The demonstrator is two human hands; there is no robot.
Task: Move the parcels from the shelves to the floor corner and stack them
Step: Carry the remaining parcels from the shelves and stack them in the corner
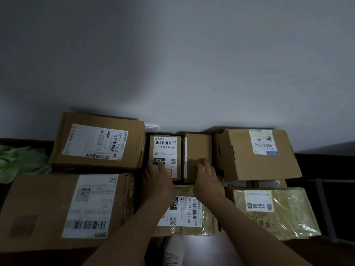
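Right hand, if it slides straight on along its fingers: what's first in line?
The right hand seems to lie on the plain small box; going on, it would cross that top and likely meet the white wall behind.

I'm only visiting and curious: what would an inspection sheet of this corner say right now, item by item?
Surface: floor, mostly covered by parcels; a pale patch shows near the person.
Job's things: small labelled box and plain small box side by side against the wall; big cardboard box front left; plastic-wrapped parcel front right; more boxes around them.
Clutter: green and white bag, far left.
Grippers: left hand rests on the small labelled box; right hand rests on the plain small box.
Cables: nothing seen.
Surroundings: white wall; metal frame at right; shoe below.
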